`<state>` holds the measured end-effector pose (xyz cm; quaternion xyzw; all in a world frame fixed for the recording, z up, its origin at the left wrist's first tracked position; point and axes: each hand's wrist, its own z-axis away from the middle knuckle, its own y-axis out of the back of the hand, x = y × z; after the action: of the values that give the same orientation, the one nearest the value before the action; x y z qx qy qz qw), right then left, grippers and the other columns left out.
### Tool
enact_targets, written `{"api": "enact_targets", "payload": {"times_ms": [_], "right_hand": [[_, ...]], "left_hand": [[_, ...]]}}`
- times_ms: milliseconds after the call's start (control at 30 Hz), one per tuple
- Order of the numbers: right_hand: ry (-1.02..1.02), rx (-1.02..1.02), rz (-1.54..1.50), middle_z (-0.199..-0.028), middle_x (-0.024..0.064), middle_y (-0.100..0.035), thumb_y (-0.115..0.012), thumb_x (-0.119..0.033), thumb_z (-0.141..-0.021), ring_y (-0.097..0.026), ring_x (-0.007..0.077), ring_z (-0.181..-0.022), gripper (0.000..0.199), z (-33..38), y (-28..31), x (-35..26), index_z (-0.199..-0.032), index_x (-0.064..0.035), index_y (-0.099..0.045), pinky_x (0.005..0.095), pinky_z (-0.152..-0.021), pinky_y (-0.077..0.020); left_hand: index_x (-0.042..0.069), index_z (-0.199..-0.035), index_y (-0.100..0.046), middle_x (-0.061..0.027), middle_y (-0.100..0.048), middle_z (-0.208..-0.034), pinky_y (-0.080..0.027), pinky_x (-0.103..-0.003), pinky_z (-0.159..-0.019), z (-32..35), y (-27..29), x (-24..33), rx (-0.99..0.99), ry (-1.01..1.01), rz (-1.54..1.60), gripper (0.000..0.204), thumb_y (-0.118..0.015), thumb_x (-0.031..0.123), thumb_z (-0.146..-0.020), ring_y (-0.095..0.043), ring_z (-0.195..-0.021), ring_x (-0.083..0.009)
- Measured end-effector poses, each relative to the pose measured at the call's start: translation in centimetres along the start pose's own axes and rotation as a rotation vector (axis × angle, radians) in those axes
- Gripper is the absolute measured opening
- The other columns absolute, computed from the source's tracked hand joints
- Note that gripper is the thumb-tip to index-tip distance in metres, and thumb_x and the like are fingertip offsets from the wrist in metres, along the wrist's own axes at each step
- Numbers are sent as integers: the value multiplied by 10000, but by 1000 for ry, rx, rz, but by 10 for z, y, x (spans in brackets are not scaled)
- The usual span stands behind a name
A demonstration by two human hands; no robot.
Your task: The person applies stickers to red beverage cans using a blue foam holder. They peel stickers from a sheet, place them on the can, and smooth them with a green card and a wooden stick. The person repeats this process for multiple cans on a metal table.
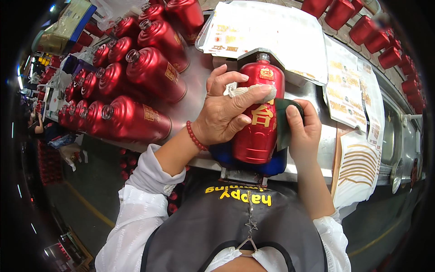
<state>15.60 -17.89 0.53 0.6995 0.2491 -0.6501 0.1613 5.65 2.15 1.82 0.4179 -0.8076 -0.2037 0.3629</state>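
A shiny red bottle [253,147] with gold characters lies in front of me, its glass neck pointing away. Its base rests by a dark blue support [277,167], and a dark angled holder [275,60] stands behind its neck. Across the bottle's upper front reaches my left hand [226,106], a white cloth [270,92] caught at its fingers and pressed to the surface. My right hand [306,129] pinches a thin dark green sheet [282,124] between thumb and fingers. That sheet touches the bottle's right side, partly over the gold lettering.
Many red bottles [136,120] lie on the metal table [199,81] to the left. White sheets of gold decals [267,27] are stacked behind the bottle, with more decal sheets [346,86] at right. A sheet with curved gold strips [360,165] lies nearer. More red bottles [362,31] stand far right.
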Motion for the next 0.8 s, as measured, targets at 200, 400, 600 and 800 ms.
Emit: {"api": "enact_targets", "payload": {"times_ms": [200, 400, 600, 800], "right_hand": [[0, -13, 7, -900, -15, -654, -653, -208, -1012, -556, 40, -804, 198, -3, 3, 4, -1052, -18, -616, 204, -707, -478], [820, 39, 728, -824, 31, -642, -758, -24, -789, -609, 207, -767, 219, -16, 11, -25, -985, -90, -688, 353, -742, -449], [503, -637, 467, -823, 121, -663, -764, -193, -788, -669, 339, -743, 182, -64, -5, -65, -884, -68, -674, 424, -676, -537], [838, -724, 702, -861, 118, -580, -728, -113, -849, -618, 313, -787, 179, -43, -7, -74, -962, -63, -599, 389, -705, -526]], "left_hand": [[238, -1340, -669, 46, -739, -1092, -105, -510, -1208, 3, 9, 11, -117, -176, -204, 560, -366, 593, -1031, -462, -1236, -209], [187, -1429, -576, -102, -562, -1396, -87, -575, -1208, 46, 2, 41, -124, -77, -162, 692, -632, 616, -890, -379, -1369, -333], [-24, -1557, -295, -198, -455, -1492, -143, -599, -1178, 69, -17, 48, -52, 301, -228, 1090, -799, 526, -763, -287, -1443, -432], [-37, -1559, -284, -204, -491, -1463, -187, -564, -1179, 75, -21, 41, -51, 294, -215, 1086, -769, 565, -795, -292, -1435, -423]]}}
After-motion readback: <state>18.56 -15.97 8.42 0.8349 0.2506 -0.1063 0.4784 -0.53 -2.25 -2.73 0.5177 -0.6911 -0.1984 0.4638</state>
